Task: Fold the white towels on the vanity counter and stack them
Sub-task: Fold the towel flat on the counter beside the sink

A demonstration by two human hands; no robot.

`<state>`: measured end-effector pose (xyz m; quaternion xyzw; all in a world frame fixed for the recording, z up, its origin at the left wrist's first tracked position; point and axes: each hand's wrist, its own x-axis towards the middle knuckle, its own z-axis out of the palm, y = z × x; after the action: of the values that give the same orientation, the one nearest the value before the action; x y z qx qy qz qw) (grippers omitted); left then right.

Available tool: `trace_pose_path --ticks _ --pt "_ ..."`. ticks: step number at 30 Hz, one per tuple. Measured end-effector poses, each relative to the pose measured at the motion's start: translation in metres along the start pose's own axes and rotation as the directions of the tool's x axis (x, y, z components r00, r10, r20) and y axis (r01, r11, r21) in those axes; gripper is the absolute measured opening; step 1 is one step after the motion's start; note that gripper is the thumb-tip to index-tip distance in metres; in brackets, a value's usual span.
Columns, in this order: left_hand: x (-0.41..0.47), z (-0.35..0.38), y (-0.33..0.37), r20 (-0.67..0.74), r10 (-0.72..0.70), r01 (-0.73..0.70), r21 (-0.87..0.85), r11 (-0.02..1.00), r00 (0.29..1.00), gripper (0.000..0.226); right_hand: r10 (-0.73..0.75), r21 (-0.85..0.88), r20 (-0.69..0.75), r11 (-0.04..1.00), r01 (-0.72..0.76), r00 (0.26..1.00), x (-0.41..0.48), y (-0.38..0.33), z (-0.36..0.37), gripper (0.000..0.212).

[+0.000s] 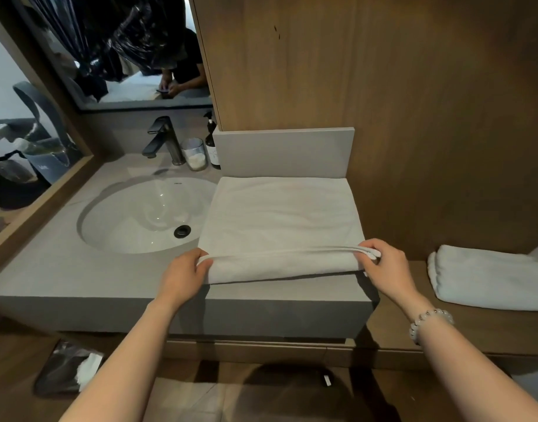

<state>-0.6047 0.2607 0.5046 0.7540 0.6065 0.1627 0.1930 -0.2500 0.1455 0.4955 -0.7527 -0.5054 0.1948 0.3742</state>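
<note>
A white towel [279,214] lies spread on the right part of the grey vanity counter [63,278], its near edge doubled over into a thick fold. My left hand [182,274] pinches the fold's left corner. My right hand [383,263] pinches the right corner, where several layered edges show between the fingers. Both hands hold the near edge slightly above the counter. A second white towel [486,277], folded, rests on the lower wooden shelf [392,330] to the right.
An oval white sink [139,217] sits left of the towel, with a dark faucet [164,138], a glass jar [196,153] and a dark pump bottle [212,144] behind it. A grey backsplash and wood wall stand behind the towel. A mirror hangs at upper left.
</note>
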Motion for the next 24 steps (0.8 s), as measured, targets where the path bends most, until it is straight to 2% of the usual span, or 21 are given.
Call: trace_pose_path --ticks 6,12,14,19,21,24 --pt "0.028 -0.003 0.014 -0.11 -0.112 0.102 -0.086 0.991 0.988 0.017 0.07 0.131 -0.053 0.989 -0.063 0.996 0.03 0.002 0.005 0.019" --pt "0.062 -0.004 0.019 -0.183 -0.211 0.166 -0.234 0.958 0.96 0.024 0.117 0.193 -0.008 0.975 -0.113 0.993 0.065 0.007 0.008 0.017" --pt "0.074 -0.002 0.019 -0.188 -0.236 0.179 -0.278 0.944 0.953 0.027 0.141 0.16 -0.006 0.977 -0.138 0.99 0.074 0.01 0.013 0.026" --pt "0.102 0.011 0.017 -0.137 -0.221 0.195 -0.178 0.965 0.966 0.031 0.207 -0.063 -0.024 0.976 -0.208 0.978 0.099 0.014 0.027 0.045" --pt "0.112 0.014 0.017 -0.126 -0.221 0.201 -0.152 0.968 0.967 0.033 0.223 -0.165 -0.045 0.96 -0.227 0.974 0.109 0.013 0.029 0.048" --pt "0.125 0.018 0.013 -0.126 -0.193 0.179 -0.118 0.977 0.973 0.033 0.249 -0.193 -0.058 0.947 -0.256 0.967 0.119 0.013 0.036 0.045"
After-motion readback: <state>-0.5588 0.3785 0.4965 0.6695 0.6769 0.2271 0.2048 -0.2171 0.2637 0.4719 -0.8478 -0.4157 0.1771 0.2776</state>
